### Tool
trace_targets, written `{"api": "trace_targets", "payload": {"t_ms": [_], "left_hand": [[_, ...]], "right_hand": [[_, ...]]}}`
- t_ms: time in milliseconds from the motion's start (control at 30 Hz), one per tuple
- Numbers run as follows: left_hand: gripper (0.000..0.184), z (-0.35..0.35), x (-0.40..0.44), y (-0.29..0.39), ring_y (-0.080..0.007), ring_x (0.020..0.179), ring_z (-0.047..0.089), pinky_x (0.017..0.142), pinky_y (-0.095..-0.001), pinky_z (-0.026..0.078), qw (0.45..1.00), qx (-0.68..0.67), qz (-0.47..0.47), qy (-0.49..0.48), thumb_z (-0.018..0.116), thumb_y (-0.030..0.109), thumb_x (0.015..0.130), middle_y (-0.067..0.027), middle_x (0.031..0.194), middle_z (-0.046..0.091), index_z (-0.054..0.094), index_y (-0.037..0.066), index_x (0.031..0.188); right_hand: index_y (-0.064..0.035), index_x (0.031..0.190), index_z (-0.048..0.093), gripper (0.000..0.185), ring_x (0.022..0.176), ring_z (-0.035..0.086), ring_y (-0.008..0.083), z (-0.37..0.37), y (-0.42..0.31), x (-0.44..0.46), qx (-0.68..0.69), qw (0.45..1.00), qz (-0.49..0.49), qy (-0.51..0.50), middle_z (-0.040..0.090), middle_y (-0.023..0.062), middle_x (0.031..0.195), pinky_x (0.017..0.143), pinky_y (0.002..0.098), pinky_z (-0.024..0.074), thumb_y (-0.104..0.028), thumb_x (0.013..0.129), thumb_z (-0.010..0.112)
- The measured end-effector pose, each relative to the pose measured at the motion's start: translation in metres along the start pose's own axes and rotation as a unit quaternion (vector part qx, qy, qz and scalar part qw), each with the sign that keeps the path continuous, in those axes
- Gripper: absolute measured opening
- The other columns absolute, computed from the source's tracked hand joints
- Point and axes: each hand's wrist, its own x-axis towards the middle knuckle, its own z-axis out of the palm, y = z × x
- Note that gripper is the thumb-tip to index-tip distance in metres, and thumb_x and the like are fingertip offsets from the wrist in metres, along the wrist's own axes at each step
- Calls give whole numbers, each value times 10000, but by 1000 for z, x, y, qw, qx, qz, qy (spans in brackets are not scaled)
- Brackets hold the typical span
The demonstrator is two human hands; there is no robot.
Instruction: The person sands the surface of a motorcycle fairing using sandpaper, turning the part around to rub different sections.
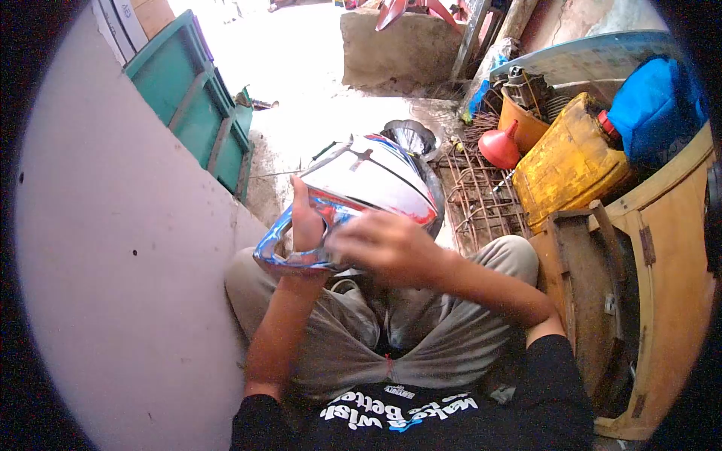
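A white helmet (368,174) with blue and red markings rests over my lap, its pointed blue-and-red chin part turned toward me. My left hand (304,223) grips this chin part from the left, one digit sticking up through the opening. Over the near right side of the helmet, my right hand (387,244) is curled with its fingers smeared by motion. Whether it pinches anything small cannot be made out. Behind the helmet sits a dark, shiny rounded piece (411,137).
A white wall (128,248) stands close on the left, with a green panel (180,90) beyond. To the right are rusty wire mesh (481,195), a red funnel (500,146), a yellow jerrycan (568,161), a blue bag (654,109) and a wooden frame (669,301).
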Motion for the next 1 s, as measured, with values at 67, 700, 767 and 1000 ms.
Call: {"api": "trace_targets", "payload": {"t_ms": [67, 700, 767, 1000], "left_hand": [[719, 21, -1, -2, -313, 1143, 667, 1000, -455, 539, 985, 113, 42, 121, 278, 592, 1097, -180, 1311, 655, 520, -3, 1419], [687, 24, -12, -7, -276, 1025, 694, 914, -422, 564, 978, 108, 84, 154, 361, 587, 1086, -143, 1184, 704, 572, -10, 1353], [692, 20, -11, -8, -285, 1033, 692, 922, -428, 562, 973, 126, 86, 173, 352, 587, 1088, -148, 1199, 700, 567, -13, 1357], [697, 29, -13, -8, -274, 998, 691, 855, -420, 566, 967, 138, 79, 201, 348, 607, 1080, -153, 1170, 703, 590, 5, 1336]], "right_hand": [[-112, 1093, 724, 261, 950, 707, 257, -14, 3, 4, -20, 999, 24, -16, 714, 55, 1065, 844, 403, 586, -142, 834, 720], [-150, 1079, 740, 237, 941, 684, 267, -16, 32, 0, -84, 992, 90, -5, 721, 70, 1094, 832, 433, 554, -186, 845, 749], [-152, 1130, 749, 275, 937, 687, 255, -17, 41, -10, -96, 983, 158, -5, 718, 66, 1049, 829, 408, 566, -164, 856, 739], [-145, 1122, 742, 252, 970, 691, 227, -11, 32, -7, -158, 982, 94, -45, 717, 61, 1046, 815, 364, 575, -144, 880, 673]]}}
